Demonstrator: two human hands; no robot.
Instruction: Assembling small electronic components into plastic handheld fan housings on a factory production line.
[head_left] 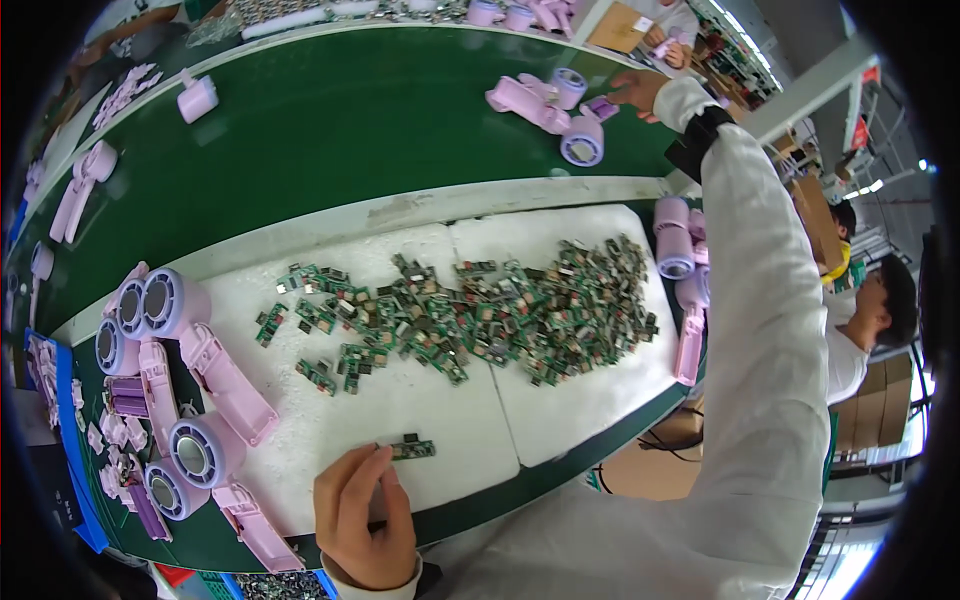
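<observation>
My left hand [366,512] is at the near edge of the white foam sheets, its thumb and fingers pinched on the end of a small green circuit board [414,449]. My right arm stretches far forward over the green conveyor belt. There my right hand [640,94] has its fingers closed at the handle end of a lilac handheld fan [582,140], whose round head points toward me. Beside that fan lie another pink fan housing [528,104] and a round fan head [569,86]. A large heap of circuit boards [520,315] covers the middle of the foam.
Several pink fan housings [228,385] lie along the foam's left side, near a blue-edged bin [88,500]. More fans [674,240] stand at its right edge. A pale rail [370,220] divides the foam from the belt [340,130]. Other people [875,310] are at the right.
</observation>
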